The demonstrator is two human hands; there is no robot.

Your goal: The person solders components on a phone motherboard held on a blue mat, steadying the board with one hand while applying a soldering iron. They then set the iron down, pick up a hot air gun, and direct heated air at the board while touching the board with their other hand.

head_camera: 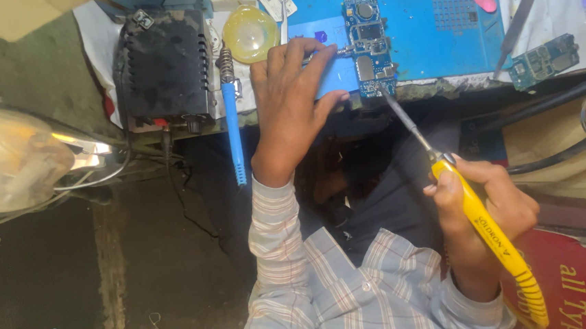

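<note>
1. Blue work mat (429,45) covers the bench beyond your fingers.
2. Your left hand (295,102) pinches tweezers (330,53), tips on the blue circuit board (370,46) just past your fingertips.
3. Your right hand (481,203) is closed round the yellow soldering iron (479,220); its tip meets the board's near edge.
4. Judged stage: soldering under way; whether the joint is done cannot be told.
5. Beside your left hand: a blue-handled iron (233,131) and black station (162,67).
</note>
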